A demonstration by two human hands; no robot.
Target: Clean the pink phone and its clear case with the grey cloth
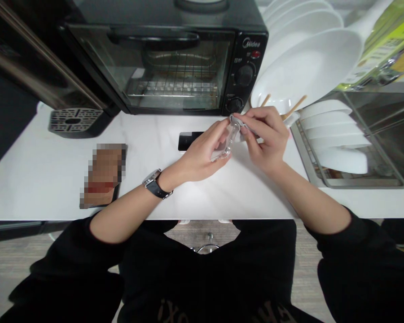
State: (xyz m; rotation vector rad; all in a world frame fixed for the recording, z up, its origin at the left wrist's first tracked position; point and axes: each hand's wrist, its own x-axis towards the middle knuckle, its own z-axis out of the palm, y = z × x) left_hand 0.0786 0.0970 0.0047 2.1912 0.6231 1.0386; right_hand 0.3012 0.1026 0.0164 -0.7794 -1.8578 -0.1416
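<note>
My left hand (202, 154), with a watch (155, 184) on its wrist, is closed around the edges of a clear phone case (229, 142). My right hand (268, 140) pinches a small greyish-white cloth or wipe (236, 120) against the case's upper corner. Both hands are held over the white counter (202, 202). Behind my left hand lies a dark phone (187, 141), its right part covered by the hand and the case.
A black toaster oven (175, 67) stands just beyond the hands. To the right are large white plates (309, 67) and a metal dish rack (366, 183) with white bowls (340, 159). At left lie a blurred-out dark-edged device (103, 175) and a drip tray (76, 120).
</note>
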